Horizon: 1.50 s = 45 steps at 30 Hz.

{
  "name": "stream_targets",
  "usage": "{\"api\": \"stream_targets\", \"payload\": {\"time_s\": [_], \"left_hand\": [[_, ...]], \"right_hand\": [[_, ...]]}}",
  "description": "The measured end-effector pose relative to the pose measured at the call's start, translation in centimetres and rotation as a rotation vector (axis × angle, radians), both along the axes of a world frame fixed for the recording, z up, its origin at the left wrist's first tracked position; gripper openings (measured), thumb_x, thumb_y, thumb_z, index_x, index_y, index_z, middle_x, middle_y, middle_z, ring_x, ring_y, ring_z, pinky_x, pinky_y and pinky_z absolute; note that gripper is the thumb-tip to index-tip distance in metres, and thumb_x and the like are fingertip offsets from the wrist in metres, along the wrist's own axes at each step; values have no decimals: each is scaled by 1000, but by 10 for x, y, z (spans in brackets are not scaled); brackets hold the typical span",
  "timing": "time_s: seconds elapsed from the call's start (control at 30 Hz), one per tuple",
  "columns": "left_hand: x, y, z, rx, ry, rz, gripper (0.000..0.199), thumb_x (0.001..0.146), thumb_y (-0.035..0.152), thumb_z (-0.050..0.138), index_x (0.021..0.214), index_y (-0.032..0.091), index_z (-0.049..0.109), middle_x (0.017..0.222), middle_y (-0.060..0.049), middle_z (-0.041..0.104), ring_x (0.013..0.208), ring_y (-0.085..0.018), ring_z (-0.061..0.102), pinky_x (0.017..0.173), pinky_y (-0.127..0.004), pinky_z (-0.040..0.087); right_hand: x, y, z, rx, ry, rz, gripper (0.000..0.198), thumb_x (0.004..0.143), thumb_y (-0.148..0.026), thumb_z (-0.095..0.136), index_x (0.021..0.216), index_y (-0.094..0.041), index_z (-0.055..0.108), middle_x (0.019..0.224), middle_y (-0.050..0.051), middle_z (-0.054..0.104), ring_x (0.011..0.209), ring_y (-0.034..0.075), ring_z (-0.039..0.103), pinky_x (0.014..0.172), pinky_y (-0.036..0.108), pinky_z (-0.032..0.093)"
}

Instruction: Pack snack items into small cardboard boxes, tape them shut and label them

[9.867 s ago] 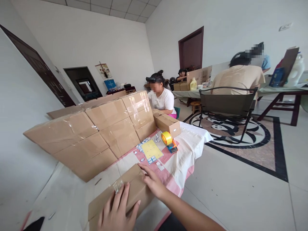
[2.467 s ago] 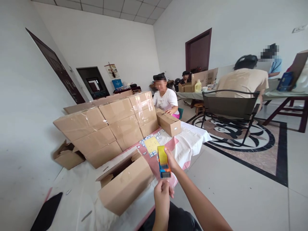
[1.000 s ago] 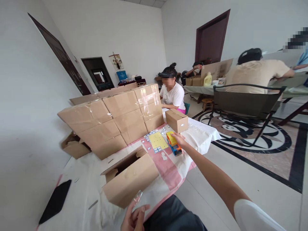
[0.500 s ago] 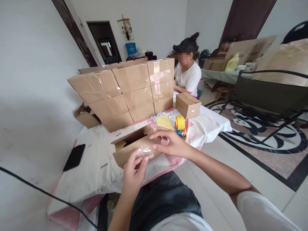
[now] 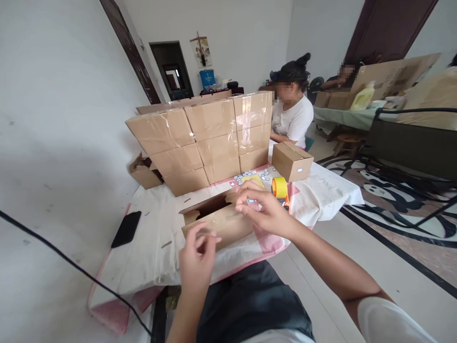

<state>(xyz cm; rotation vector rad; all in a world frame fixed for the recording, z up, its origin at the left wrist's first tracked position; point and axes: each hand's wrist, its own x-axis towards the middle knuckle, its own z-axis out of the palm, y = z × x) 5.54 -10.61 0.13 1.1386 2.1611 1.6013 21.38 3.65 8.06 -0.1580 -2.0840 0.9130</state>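
An open cardboard box (image 5: 224,224) lies on the table right in front of me, its flaps raised and its inside dark. My left hand (image 5: 197,252) is over the box's near left corner, thumb and fingers pinched around what looks like a strip of clear tape, hard to see against the cardboard. Above the box's right end is my right hand (image 5: 264,209), thumb and index fingertips close together; whatever is between them is too blurred to tell. Just beyond the right hand stands a tape dispenser with a yellow roll (image 5: 279,187), partly hidden by that hand.
A stack of taped cardboard boxes (image 5: 217,143) rises behind the open box. One closed box (image 5: 293,162) sits to its right. A black phone (image 5: 126,229) lies at left, above a dangling cable (image 5: 71,267). A co-worker (image 5: 294,114) sits across the table.
My view has turned slightly left, shifting the scene to the right. The right hand's thumb and index finger have come closer together, and the shiny tape by my left hand shows less clearly.
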Motion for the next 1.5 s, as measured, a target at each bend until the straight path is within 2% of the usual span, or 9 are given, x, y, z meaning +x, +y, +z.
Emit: {"api": "stream_targets", "payload": {"time_s": [0.1,0.17,0.23,0.3,0.37,0.5,0.7,1.03,1.5], "left_hand": [[-32,9,16,16,562,265,38,95,44,54,124,21,58,127,-17,68,130,-33,57,105,-54,45],[-55,19,22,-116,814,165,49,97,41,49,142,20,47,148,-18,54,148,-35,34,117,-62,27],[-71,28,22,-282,892,-53,49,100,39,42,147,22,44,145,-15,58,145,-32,41,120,-64,20],[-78,30,14,-405,888,-217,48,102,40,37,146,23,46,140,-12,63,135,-28,54,121,-63,19],[-77,28,3,-462,886,-286,55,100,47,40,149,22,42,145,-13,58,136,-29,53,121,-63,20],[-71,20,-17,-455,957,-272,82,91,65,51,155,17,33,158,-16,40,148,-35,35,120,-68,17],[-74,20,-27,-431,965,-247,84,90,65,51,156,16,32,160,-13,37,150,-34,32,121,-66,18],[-73,18,-29,-400,892,-252,81,90,62,54,154,16,35,161,-10,36,151,-32,29,123,-64,16],[-71,16,-26,-378,837,-254,82,90,60,55,157,20,29,160,-11,39,151,-31,30,124,-61,14]], "right_hand": [[0,5,9,-124,-17,58,21,94,-37,65,81,-21,66,93,5,58,96,21,56,90,37,43],[-6,8,13,-215,-55,133,23,93,-39,67,80,-20,66,98,5,57,98,21,55,90,36,43],[-15,11,13,-284,-108,189,24,91,-40,68,78,-20,66,102,5,57,101,20,55,91,35,42],[-27,15,9,-344,-164,230,27,90,-43,68,77,-19,65,101,5,58,99,20,55,90,34,42],[-41,21,2,-395,-217,257,28,89,-45,68,78,-19,64,99,4,59,94,18,56,88,32,42],[-68,32,-19,-464,-283,247,25,85,-41,70,82,-19,59,93,2,59,85,15,55,80,30,42],[-89,39,-47,-627,-285,299,30,79,-26,68,92,-25,41,76,-7,54,67,12,56,67,27,44],[-94,24,-67,-509,-406,-4,28,77,-27,67,92,-24,45,73,-3,67,66,15,60,58,26,41],[-99,27,-77,-326,-431,-95,25,79,-26,64,92,-25,43,72,-5,67,68,16,60,66,29,41]]}}
